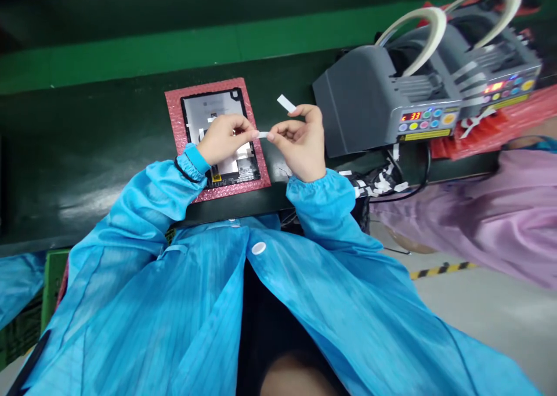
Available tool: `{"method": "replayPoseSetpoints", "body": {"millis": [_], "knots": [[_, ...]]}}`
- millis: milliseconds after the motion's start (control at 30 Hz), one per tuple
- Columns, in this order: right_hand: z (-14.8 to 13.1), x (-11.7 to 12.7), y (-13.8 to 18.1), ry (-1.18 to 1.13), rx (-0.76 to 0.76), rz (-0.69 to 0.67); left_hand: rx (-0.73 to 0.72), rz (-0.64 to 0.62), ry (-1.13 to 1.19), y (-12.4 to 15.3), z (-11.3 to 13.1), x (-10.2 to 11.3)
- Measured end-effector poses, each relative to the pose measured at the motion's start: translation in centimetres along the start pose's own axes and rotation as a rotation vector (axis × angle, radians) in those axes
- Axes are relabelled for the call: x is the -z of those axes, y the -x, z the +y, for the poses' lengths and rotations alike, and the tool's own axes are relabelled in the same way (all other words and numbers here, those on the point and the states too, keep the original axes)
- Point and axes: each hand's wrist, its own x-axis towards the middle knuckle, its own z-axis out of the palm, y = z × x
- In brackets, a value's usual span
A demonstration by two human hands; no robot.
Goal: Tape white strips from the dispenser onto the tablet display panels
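Between my two hands a short strip of white tape (262, 134) is stretched, pinched at one end by my left hand (226, 138) and at the other by my right hand (303, 141). A second white tape strip (286, 103) sticks up from a fingertip of my right hand. Under my left hand lies a flat tablet-like panel (209, 106) with a grey back, black edges and white pieces on it; the hand covers part of it. The panel rests on a pink bubble-wrap sheet (174, 117).
Two grey tape dispensers (357, 100) with lit displays and tape rolls stand at the right. Black cables and tape scraps (378, 181) lie near the table's front edge. Red plastic bags (461, 144) are beyond. A person in a pink sleeve (478, 210) is at the right.
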Motion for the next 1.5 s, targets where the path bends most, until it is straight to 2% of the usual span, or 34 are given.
{"method": "replayPoseSetpoints", "body": {"millis": [233, 500, 667, 900, 1133, 1233, 1367, 1500], "knots": [[1.1, -0.5, -1.2, 0.002, -0.063, -0.008, 0.098, 0.017, -0.017, -0.3, -1.0, -0.5], [3.3, -2.1, -3.4, 0.117, -0.232, -0.043, 0.243, 0.014, -0.346, -1.3, -1.6, -1.6], [5.3, -2.3, -3.6, 0.184, -0.186, -0.081, 0.308, -0.062, -0.411, -1.6, -1.4, -1.9], [5.9, -2.1, -3.6, 0.197, -0.173, -0.086, 0.23, -0.035, -0.382, -1.7, -3.0, -2.5], [4.2, -2.2, -3.6, 0.236, -0.221, -0.093, 0.12, 0.064, -0.31, -1.8, -4.8, -3.2], [4.1, -2.4, -3.7, 0.264, -0.207, -0.105, 0.128, 0.072, -0.328, -1.7, -5.0, -3.4], [5.4, -1.7, -4.0, 0.306, -0.146, -0.115, 0.139, 0.108, -0.35, -1.6, -5.2, -3.5], [6.0, -0.1, -4.3, 0.358, -0.137, -0.082, 0.206, 0.12, -0.387, -1.4, -5.0, -2.4]]}}
